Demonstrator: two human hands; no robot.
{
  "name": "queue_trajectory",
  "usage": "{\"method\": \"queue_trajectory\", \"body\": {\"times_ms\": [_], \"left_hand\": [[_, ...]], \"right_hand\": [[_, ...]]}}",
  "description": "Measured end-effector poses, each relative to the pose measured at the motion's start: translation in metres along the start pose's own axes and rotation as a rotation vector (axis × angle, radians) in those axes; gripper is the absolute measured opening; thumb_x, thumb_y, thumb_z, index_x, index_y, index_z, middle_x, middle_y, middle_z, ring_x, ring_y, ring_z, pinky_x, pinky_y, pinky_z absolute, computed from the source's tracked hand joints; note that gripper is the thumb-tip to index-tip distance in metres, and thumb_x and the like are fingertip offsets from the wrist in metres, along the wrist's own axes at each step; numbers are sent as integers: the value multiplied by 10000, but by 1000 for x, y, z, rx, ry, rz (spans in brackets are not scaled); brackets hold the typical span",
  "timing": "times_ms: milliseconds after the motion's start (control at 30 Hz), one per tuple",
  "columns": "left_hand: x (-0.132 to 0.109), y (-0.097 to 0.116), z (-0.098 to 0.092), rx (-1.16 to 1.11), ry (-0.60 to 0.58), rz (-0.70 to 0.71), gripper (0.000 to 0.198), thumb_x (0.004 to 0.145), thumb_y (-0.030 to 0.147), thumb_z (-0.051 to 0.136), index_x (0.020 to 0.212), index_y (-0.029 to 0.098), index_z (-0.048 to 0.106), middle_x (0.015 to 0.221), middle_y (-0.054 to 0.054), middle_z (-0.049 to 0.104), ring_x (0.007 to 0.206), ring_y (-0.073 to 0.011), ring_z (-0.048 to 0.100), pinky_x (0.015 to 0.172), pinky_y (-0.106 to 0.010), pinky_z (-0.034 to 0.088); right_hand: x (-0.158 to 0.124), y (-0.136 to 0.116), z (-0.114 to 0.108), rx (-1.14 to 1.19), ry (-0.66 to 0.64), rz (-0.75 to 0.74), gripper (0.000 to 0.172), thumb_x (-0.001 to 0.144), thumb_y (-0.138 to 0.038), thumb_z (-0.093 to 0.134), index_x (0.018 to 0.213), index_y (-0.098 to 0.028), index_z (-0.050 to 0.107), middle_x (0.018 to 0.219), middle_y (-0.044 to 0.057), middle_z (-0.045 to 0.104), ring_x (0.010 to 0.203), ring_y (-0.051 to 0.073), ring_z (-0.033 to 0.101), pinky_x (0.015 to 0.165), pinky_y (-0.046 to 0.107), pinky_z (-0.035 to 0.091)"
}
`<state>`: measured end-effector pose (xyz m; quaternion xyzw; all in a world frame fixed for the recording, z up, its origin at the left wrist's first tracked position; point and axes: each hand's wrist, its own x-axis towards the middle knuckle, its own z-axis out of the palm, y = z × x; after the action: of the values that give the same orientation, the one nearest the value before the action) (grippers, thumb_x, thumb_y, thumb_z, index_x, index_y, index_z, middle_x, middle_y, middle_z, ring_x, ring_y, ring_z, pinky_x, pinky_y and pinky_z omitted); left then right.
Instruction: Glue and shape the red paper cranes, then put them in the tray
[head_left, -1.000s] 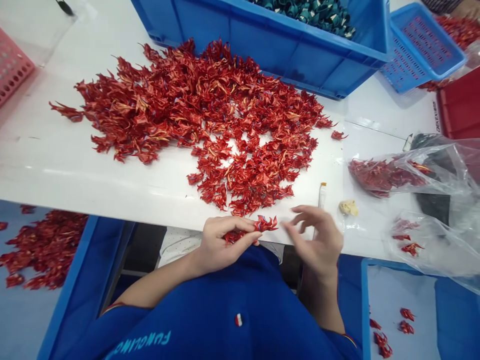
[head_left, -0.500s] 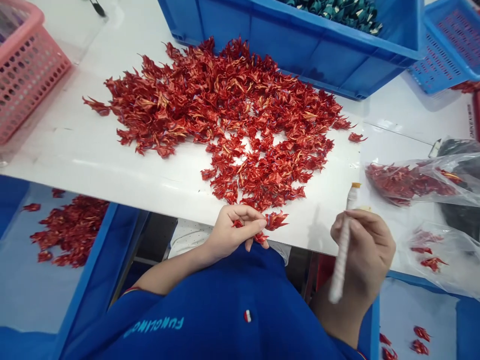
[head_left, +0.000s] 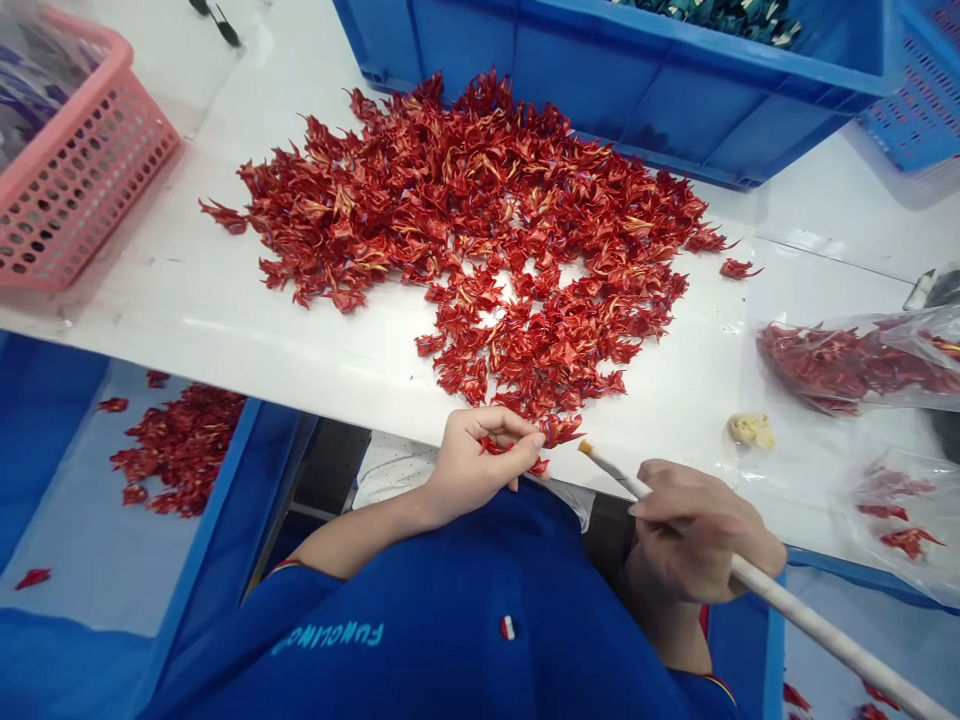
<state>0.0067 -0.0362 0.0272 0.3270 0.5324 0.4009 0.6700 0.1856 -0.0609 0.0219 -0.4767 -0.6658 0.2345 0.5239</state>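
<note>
My left hand [head_left: 480,460], at the table's front edge, is closed with thumb and fingers pinched round small red spiky pieces. One red piece [head_left: 561,431] sticks out past its fingertips; more red shows inside the curled fingers. My right hand [head_left: 701,525], slightly blurred, grips a paintbrush [head_left: 832,625] with a long white-wrapped handle. Its yellowish tip points left, close to the red piece; whether they touch I cannot tell. Just beyond my left hand spreads a pile of red spiky pieces [head_left: 450,210], some with orange and bluish streaks.
Behind the pile stands a blue crate [head_left: 622,85] with dark green pieces. A pink basket [head_left: 90,180] is at left. On the right lie a crumpled yellowish lump [head_left: 751,430] and clear bags [head_left: 840,365] of red pieces. Lower blue bins [head_left: 206,560] flank my body.
My right hand has swung the brush from upright to pointing left, its tip now near the red piece. My left hand keeps its pinch. The whole view has shifted slightly.
</note>
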Motion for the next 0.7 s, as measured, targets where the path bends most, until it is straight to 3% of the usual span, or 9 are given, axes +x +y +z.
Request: {"method": "queue_trajectory", "body": {"times_ms": [100, 300, 700], "left_hand": [[-1, -2, 2, 41, 27, 29, 277, 646, 380, 788, 623, 129, 672, 530, -40, 691, 370, -113, 576, 337, -186, 459], [-2, -8, 3, 67, 16, 52, 223, 674, 326, 762, 625, 122, 685, 522, -47, 690, 359, -97, 548, 340, -175, 445], [1, -12, 1, 117, 66, 156, 187, 705, 310, 740, 661, 129, 721, 611, -70, 729, 483, -158, 665, 366, -187, 476]], "right_hand": [[1, -3, 6, -13, 23, -113, 400, 984, -372, 421, 686, -217, 638, 452, -23, 485, 352, 128, 421, 411, 296, 374], [12, -21, 14, -104, -109, -93, 299, 967, -180, 474, 708, -203, 621, 518, -33, 579, 429, 96, 534, 466, 244, 438], [12, -26, 17, -186, -86, -10, 341, 974, -214, 474, 669, -201, 627, 488, -33, 556, 401, 97, 514, 440, 245, 418]]}}
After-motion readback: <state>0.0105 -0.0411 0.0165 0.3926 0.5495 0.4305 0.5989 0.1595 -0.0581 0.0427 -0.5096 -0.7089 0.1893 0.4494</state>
